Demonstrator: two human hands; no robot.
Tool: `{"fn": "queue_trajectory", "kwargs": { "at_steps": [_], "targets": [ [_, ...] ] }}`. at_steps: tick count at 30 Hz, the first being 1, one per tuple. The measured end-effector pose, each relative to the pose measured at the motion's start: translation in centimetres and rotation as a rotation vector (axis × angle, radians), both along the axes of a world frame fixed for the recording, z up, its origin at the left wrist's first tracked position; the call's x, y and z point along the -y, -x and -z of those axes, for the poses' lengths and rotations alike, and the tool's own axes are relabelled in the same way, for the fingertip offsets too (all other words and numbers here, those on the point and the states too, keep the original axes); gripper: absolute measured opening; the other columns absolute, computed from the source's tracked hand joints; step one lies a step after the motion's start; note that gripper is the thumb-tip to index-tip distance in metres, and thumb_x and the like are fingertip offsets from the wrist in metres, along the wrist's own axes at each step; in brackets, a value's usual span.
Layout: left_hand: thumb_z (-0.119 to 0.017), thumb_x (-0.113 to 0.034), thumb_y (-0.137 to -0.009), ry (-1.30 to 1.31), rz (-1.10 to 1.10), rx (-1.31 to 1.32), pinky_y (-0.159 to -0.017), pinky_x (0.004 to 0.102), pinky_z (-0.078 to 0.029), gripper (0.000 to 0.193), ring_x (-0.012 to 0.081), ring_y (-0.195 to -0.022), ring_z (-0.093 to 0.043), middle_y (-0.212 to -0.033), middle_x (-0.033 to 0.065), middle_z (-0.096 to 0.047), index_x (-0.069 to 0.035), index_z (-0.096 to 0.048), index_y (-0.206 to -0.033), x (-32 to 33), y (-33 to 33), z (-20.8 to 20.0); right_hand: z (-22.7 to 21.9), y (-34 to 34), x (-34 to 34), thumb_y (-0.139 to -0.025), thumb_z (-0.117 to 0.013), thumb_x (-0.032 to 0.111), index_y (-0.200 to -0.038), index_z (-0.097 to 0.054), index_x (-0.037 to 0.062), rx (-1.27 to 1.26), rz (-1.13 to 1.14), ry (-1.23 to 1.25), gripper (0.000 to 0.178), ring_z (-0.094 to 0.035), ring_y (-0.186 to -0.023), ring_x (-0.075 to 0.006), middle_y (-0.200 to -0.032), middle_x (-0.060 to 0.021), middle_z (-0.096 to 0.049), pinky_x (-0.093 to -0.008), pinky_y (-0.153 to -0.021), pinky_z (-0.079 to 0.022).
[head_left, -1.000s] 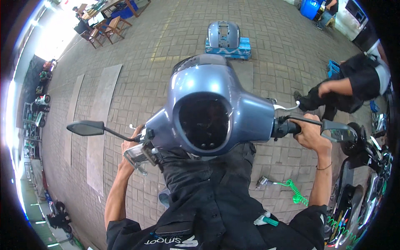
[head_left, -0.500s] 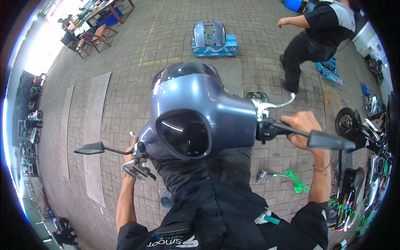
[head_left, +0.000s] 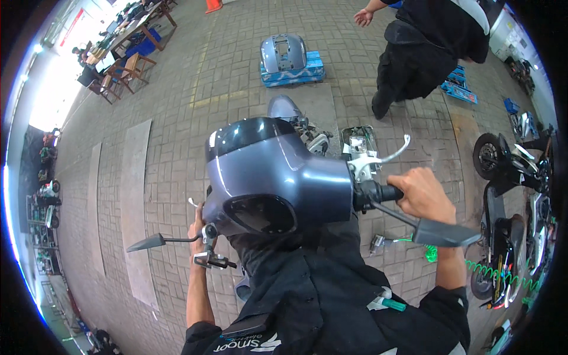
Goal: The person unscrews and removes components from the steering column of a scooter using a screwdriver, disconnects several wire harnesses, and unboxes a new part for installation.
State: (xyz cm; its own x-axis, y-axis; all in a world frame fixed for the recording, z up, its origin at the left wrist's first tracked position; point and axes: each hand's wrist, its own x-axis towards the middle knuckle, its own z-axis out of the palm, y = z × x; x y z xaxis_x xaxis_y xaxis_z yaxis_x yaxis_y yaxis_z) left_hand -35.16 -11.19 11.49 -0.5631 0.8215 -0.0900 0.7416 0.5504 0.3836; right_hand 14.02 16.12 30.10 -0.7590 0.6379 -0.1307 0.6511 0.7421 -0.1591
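Observation:
A blue-grey scooter front cowl [head_left: 266, 165] with a dark display panel [head_left: 260, 214] sits in front of me. My right hand [head_left: 423, 192] is closed around the black handlebar grip [head_left: 390, 193]. A silver brake lever [head_left: 384, 158] reaches out ahead of it. My left hand [head_left: 196, 228] is closed at the left handlebar, its grip mostly hidden behind the fingers and cowl. The right mirror [head_left: 447, 233] stands out close under my right hand. Beside my left hand are the left mirror [head_left: 147, 242] and a phone holder-like bracket [head_left: 212, 259].
A co-worker [head_left: 423, 50] walks at the far right. A grey body panel [head_left: 283, 52] rests on a blue box [head_left: 293, 77] ahead. Parked motorcycles [head_left: 509, 219] line the right side. A green coiled hose [head_left: 497, 272] and an air tool [head_left: 377, 244] lie near my right arm.
The cowl has tipped, so its display looks narrower and the front fender shows beyond it. My right hand sits further left and lower in view. The co-worker has stepped leftward.

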Motion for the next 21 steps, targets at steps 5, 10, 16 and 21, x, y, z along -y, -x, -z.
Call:
{"fn": "queue_trajectory", "kwargs": {
  "at_steps": [5,10,16,21],
  "targets": [
    [-0.083,-0.031,-0.08,0.154,-0.095,-0.009,-0.071,0.0541,-0.052,0.089,0.0484,-0.083,-0.069,-0.086,0.0243,-0.072,-0.027,-0.034,-0.155,0.3,0.4,-0.9,5.3,-2.2,1.9,-0.071,-0.067,0.006,-0.088,-0.07,0.0092,-0.073,0.087,0.152,0.018,-0.067,-0.077,-0.044,-0.072,-0.0212,-0.067,-0.0557,-0.068,-0.051],
    [-0.075,-0.013,-0.083,0.203,-0.004,-0.148,-0.066,0.0532,-0.05,0.086,0.0408,-0.077,-0.071,-0.08,0.0212,-0.07,-0.021,-0.031,-0.156,1.4,-2.0,-1.5,7.5,-4.4,-0.5,-0.072,-0.066,0.002,-0.101,-0.069,0.0007,-0.043,-0.028,0.479,0.029,-0.067,-0.082,-0.0476,-0.076,-0.0262,-0.066,-0.0563,-0.072,-0.051],
    [-0.068,-0.024,-0.089,0.142,-0.078,-0.076,-0.071,0.0538,-0.052,0.029,0.0456,-0.084,-0.07,-0.088,0.0254,-0.07,-0.002,-0.065,-0.108,7.1,0.1,2.6,8.7,-5.9,-4.7,-0.072,-0.065,0.002,-0.103,-0.066,0.0015,-0.12,-0.155,0.553,0.031,-0.067,-0.086,-0.0463,-0.079,-0.0248,-0.067,-0.0551,-0.076,-0.052],
    [-0.077,-0.024,-0.083,0.18,-0.004,-0.09,-0.071,0.0529,-0.055,0.029,0.0447,-0.088,-0.071,-0.092,0.0246,-0.072,-0.003,-0.066,-0.101,7.6,-0.1,3.6,8.2,-5.6,-7.3,-0.072,-0.065,0.001,-0.102,-0.063,-0.0009,-0.098,-0.258,0.6,0.03,-0.067,-0.088,-0.046,-0.079,-0.0243,-0.067,-0.055,-0.076,-0.052]
  ]
}}
